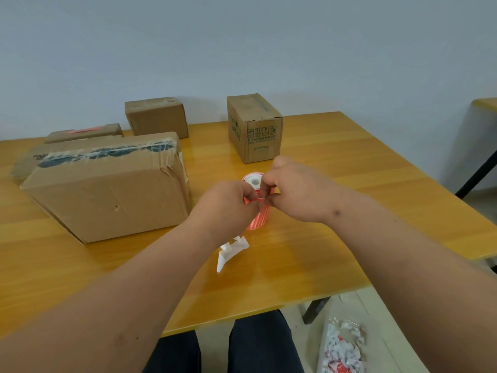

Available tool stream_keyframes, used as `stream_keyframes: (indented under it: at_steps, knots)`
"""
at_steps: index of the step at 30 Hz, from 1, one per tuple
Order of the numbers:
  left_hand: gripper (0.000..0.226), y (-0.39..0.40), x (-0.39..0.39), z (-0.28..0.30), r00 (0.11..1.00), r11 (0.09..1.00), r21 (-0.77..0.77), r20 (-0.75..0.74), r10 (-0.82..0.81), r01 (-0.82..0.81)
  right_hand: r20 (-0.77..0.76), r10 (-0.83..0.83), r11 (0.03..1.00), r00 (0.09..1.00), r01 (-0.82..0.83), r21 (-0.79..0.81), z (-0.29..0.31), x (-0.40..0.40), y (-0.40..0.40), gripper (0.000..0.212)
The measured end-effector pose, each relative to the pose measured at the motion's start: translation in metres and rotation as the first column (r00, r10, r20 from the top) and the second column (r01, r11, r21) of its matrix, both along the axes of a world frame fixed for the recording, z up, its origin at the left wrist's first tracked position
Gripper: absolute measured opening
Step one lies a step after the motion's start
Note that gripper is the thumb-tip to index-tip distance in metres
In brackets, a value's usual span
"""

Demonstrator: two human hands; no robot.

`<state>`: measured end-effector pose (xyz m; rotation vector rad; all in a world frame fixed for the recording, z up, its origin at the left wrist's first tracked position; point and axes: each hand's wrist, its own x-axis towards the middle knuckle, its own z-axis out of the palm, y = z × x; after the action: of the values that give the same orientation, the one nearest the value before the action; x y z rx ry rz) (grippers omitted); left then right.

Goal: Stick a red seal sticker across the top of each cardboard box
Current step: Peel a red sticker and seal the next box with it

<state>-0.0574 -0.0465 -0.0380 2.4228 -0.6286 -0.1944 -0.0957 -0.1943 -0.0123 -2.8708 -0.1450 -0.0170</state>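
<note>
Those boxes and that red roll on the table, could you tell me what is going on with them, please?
A person is peeling a red seal sticker off the sticker roll, with the left hand and right hand both pinching at it above the table. A strip of white backing paper hangs below. The flat box at the back already bears a red sticker; the large box, the small box and the upright box show none.

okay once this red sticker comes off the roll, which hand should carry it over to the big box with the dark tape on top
Probably the left hand. It is already pinching at the sticker roll and sits nearer the big box, which lies to its left. The right hand would have to cross over it.
</note>
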Motion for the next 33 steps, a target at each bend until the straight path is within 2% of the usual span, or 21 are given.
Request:
stream_keyframes:
  at_steps: [5, 11, 17, 23, 33]
  knots:
    - [0.019, 0.003, 0.004, 0.004, 0.998, 1.000, -0.009, -0.048, -0.029, 0.029, -0.003, -0.015, 0.999, 1.000, 0.015, -0.043, 0.004, 0.003, -0.002, 0.013]
    - [0.021, 0.006, 0.008, 0.013, 0.995, 0.989, 0.134, 0.060, -0.074, 0.065, -0.018, 0.024, 0.999, 1.000, -0.024, -0.043, 0.004, 0.004, -0.001, 0.013]
    - [0.019, 0.005, 0.009, 0.018, 0.989, 0.982, 0.162, 0.087, -0.117, 0.101, 0.002, 0.052, 0.998, 0.999, -0.052, -0.026, 0.006, 0.006, 0.001, 0.013]
    - [0.020, 0.007, 0.010, 0.017, 0.996, 0.995, 0.042, 0.016, -0.087, 0.086, 0.027, 0.081, 0.997, 0.996, -0.080, -0.023, 0.007, 0.006, 0.002, 0.013]
    - [0.018, 0.011, 0.013, 0.015, 0.969, 0.985, -0.170, -0.246, -0.012, -0.031, 0.139, 0.120, 0.992, 0.983, -0.113, -0.057, 0.006, 0.004, 0.003, 0.016]
